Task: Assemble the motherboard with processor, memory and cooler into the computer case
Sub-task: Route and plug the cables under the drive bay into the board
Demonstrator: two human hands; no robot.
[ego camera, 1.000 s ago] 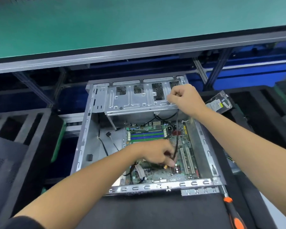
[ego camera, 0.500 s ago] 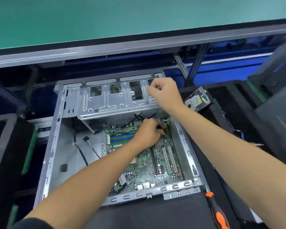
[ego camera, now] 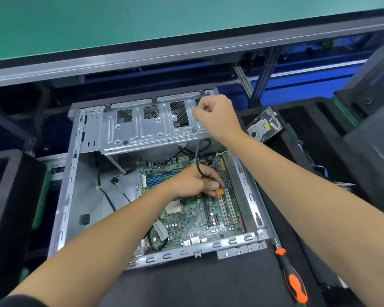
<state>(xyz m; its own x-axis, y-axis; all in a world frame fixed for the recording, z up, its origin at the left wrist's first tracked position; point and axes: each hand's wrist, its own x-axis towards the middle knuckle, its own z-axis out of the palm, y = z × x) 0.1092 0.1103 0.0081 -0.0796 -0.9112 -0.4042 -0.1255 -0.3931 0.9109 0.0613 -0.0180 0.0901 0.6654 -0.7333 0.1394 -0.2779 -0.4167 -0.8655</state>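
Mobo (ego camera: 193, 218) already sits in case (ego camera: 71, 173), RAM in; CPU socket looks bare, no cooler seen. Left hand (ego camera: 193, 182) pinches black cable (ego camera: 198, 160) w/ orange plug over board; right hand (ego camera: 217, 118) fisted at drive cage, contents unclear.

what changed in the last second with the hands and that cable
The left hand carried the black cable and its orange connector from the board's near edge toward the far right part of the motherboard. The right hand stayed fisted at the drive cage; the screwdriver and hard drive lie as before.
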